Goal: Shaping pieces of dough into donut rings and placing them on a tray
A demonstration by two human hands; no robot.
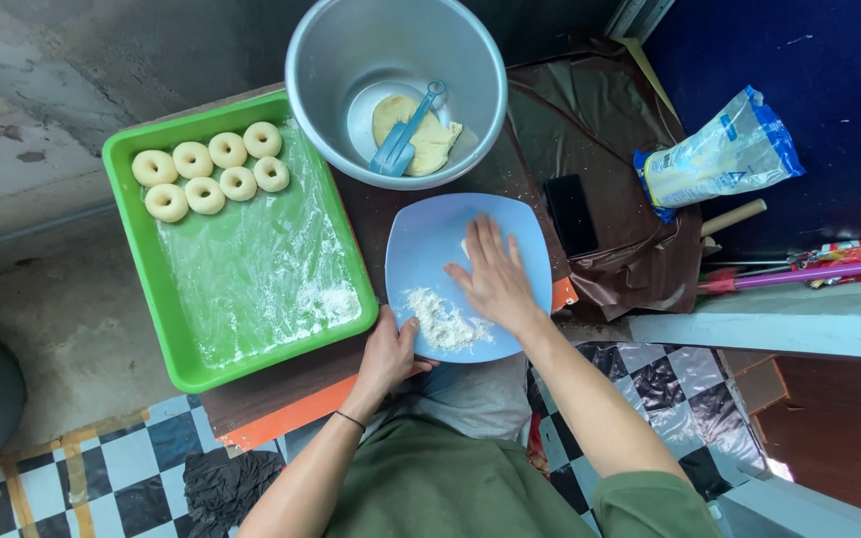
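The left hand (388, 351) is gripping the blue plate (421, 239) (flour (442, 321) heaped on it); the right hand (493, 276) is lying flat, fingers spread, on dough (465, 246); the green tray (151, 279) is holding seven dough rings (213, 169).

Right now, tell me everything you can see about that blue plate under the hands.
The blue plate is a light blue, rounded-square dish, smooth like plastic, lying flat at the near edge of the low table, between the green tray and a brown sheet, just below the metal bowl. A heap of white flour sits on its near part. The right hand presses palm-down on its middle, fingers spread; the left hand grips its near rim.
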